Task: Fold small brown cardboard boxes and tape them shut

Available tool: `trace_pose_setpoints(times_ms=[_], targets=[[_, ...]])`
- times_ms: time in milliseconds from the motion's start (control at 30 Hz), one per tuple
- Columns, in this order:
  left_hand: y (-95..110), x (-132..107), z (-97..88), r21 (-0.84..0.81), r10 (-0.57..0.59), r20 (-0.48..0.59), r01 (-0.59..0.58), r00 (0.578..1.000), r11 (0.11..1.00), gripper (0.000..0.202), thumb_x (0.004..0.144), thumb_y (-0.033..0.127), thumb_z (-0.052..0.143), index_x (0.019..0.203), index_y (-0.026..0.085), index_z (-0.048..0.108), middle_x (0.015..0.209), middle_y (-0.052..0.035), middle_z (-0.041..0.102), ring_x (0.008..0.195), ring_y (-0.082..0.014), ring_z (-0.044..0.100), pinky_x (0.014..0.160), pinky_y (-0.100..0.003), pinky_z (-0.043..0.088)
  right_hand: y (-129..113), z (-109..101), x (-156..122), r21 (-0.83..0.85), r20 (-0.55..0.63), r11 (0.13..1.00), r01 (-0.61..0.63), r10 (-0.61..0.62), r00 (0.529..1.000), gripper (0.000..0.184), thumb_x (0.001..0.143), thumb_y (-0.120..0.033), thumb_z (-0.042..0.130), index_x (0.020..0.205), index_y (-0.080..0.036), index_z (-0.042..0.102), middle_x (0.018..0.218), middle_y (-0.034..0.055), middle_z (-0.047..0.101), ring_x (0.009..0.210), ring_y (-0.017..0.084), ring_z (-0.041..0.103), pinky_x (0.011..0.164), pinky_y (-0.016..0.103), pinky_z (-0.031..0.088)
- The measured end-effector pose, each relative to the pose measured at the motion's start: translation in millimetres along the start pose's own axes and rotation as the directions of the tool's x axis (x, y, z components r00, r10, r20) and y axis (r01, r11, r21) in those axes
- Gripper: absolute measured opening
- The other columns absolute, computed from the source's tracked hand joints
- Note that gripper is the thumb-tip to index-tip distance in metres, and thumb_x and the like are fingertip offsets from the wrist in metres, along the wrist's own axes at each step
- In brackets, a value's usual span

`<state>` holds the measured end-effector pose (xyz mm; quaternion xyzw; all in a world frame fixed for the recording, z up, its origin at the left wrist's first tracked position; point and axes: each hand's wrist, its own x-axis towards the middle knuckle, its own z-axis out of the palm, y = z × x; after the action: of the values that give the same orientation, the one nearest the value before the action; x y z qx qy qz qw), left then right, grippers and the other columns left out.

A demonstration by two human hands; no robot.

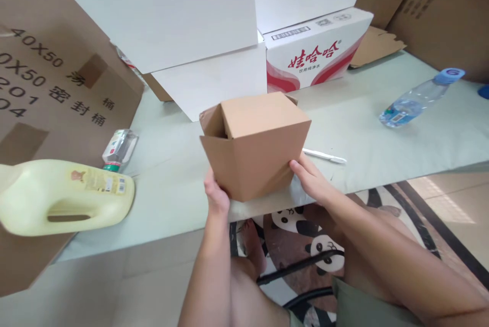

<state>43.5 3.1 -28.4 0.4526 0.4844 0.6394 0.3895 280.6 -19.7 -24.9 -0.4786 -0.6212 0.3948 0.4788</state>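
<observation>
A small brown cardboard box (267,156) is held between my two hands at the front edge of the table. Its left end has flaps standing open, with a dark gap inside. My left hand (217,192) grips the lower left side, its fingers partly hidden behind the cardboard. On the lower right side, my right hand (308,176) presses with the thumb on the front face, the other fingers out of sight. Just behind the right hand lies a thin white utility knife or pen-like tool (326,156); its kind is hard to make out.
White cartons (214,77) and a red-and-white water carton (313,57) stand at the back. A yellow jug (99,210) and a small clear bottle (121,146) lie left, beside a big brown carton (61,113). A water bottle (416,100) lies right on the pale tablecloth (382,148).
</observation>
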Motion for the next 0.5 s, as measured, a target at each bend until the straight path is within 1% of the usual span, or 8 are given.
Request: trace_pose_setpoints(times_ms=[67, 133, 200, 300, 333, 367, 400, 500], targets=[[-0.4, -0.9, -0.1, 0.102, 0.108, 0.072, -0.115, 0.992, 0.988, 0.078, 0.072, 0.089, 0.046, 0.094, 0.018, 0.07, 0.098, -0.0122, 0.072, 0.108, -0.0293, 0.066, 0.093, -0.039, 0.051, 3.4, -1.3, -1.2, 0.025, 0.001, 0.999, -0.029, 0.029, 1.0, 0.059, 0.095, -0.066, 0.039, 0.143, -0.035, 0.053, 0.143, 0.0054, 0.059, 0.138, 0.03, 0.05, 0.119, 0.053, 0.037], [0.8, -0.6, 0.4, 0.175, 0.126, 0.097, -0.141, 0.987, 0.974, 0.073, 0.075, 0.084, 0.051, 0.1, 0.018, 0.07, 0.105, -0.0126, 0.072, 0.111, -0.0288, 0.066, 0.095, -0.039, 0.05, 4.2, -3.2, -1.6, 0.021, -0.001, 0.999, -0.028, 0.028, 1.0, 0.058, 0.096, -0.066, 0.039, 0.143, -0.035, 0.053, 0.145, 0.0048, 0.058, 0.138, 0.029, 0.049, 0.12, 0.053, 0.036], [1.4, 0.7, 0.0, 0.216, 0.057, 0.089, -0.075, 0.994, 0.974, 0.071, 0.078, 0.082, 0.051, 0.101, 0.018, 0.072, 0.105, -0.0127, 0.073, 0.109, -0.0284, 0.067, 0.095, -0.039, 0.05, 3.2, -5.4, -1.3, -0.009, 0.0, 1.0, -0.011, 0.011, 1.0, 0.059, 0.096, -0.065, 0.038, 0.146, -0.036, 0.05, 0.149, 0.0044, 0.055, 0.14, 0.029, 0.048, 0.12, 0.054, 0.035], [-1.5, 2.4, -4.8, 0.243, -0.115, 0.061, 0.098, 0.991, 0.965, 0.071, 0.08, 0.081, 0.049, 0.091, 0.016, 0.075, 0.094, -0.0137, 0.075, 0.097, -0.0286, 0.07, 0.088, -0.039, 0.053, 4.5, -6.6, -0.6, -0.039, 0.025, 0.999, 0.002, -0.001, 1.0, 0.064, 0.096, -0.066, 0.038, 0.15, -0.034, 0.044, 0.155, 0.0048, 0.048, 0.143, 0.03, 0.043, 0.121, 0.056, 0.032], [-2.9, 2.3, -6.9, 0.232, -0.149, 0.065, 0.131, 0.987, 0.964, 0.072, 0.08, 0.082, 0.048, 0.088, 0.016, 0.076, 0.091, -0.0141, 0.075, 0.094, -0.0288, 0.071, 0.087, -0.039, 0.054, 6.8, -5.8, -0.6, -0.038, 0.029, 0.999, 0.005, -0.004, 1.0, 0.066, 0.095, -0.067, 0.038, 0.152, -0.034, 0.042, 0.158, 0.0048, 0.045, 0.146, 0.03, 0.04, 0.122, 0.056, 0.03], [-4.0, 1.6, -8.8, 0.21, -0.166, 0.092, 0.143, 0.982, 0.967, 0.073, 0.079, 0.083, 0.048, 0.088, 0.016, 0.076, 0.092, -0.0146, 0.075, 0.095, -0.0291, 0.071, 0.088, -0.039, 0.054, 10.1, -4.4, -0.7, -0.033, 0.023, 0.999, 0.007, -0.007, 1.0, 0.067, 0.095, -0.068, 0.036, 0.153, -0.034, 0.04, 0.16, 0.0041, 0.042, 0.148, 0.03, 0.037, 0.124, 0.056, 0.027], [-4.6, 0.4, -10.1, 0.182, -0.17, 0.146, 0.142, 0.975, 0.973, 0.074, 0.078, 0.083, 0.048, 0.091, 0.016, 0.075, 0.095, -0.015, 0.076, 0.099, -0.0295, 0.071, 0.091, -0.04, 0.054, 13.9, -2.4, -1.1, -0.023, 0.008, 1.0, 0.008, -0.008, 1.0, 0.068, 0.096, -0.069, 0.033, 0.155, -0.035, 0.036, 0.162, 0.0026, 0.038, 0.151, 0.029, 0.032, 0.125, 0.056, 0.024], [-3.0, -5.9, -9.2, 0.101, -0.16, 0.348, 0.132, 0.924, 0.986, 0.074, 0.072, 0.083, 0.057, 0.104, 0.018, 0.073, 0.112, -0.0155, 0.074, 0.117, -0.031, 0.066, 0.104, -0.043, 0.049, 23.0, 4.6, -3.7, 0.003, -0.017, 1.0, 0.006, -0.006, 1.0, 0.07, 0.096, -0.071, 0.025, 0.159, -0.04, 0.022, 0.168, -0.0043, 0.024, 0.156, 0.025, 0.02, 0.127, 0.054, 0.022]])
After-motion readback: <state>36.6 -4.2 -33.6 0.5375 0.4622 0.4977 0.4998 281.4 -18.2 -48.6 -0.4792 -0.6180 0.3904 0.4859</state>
